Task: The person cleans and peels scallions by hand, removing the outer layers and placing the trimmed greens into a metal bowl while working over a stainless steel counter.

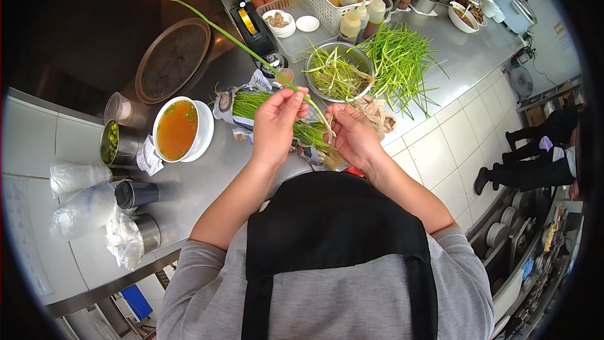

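Observation:
Between thumb and fingers, my left hand (281, 120) holds a long green onion (236, 43), its leaf reaching up and left. My right hand (351, 134) pinches at the pale root end, where a thin outer strip (330, 128) hangs. Below both hands lies a bunch of green onions (250, 104), partly wrapped in newspaper and partly hidden by my left hand. Just beyond my right hand stands a metal bowl (362, 59) of peeled-off leaves and roots. Right of that bowl is a loose pile of green onions (398, 63).
A white bowl of broth (177, 130) stands on the steel counter (212, 189) at left, near a round brown tray (173, 60). A beige cloth (375, 115) lies by the counter's right edge. Sauce bottles (350, 27) and a tape dispenser (255, 33) are farther back. People (533, 170) stand at far right.

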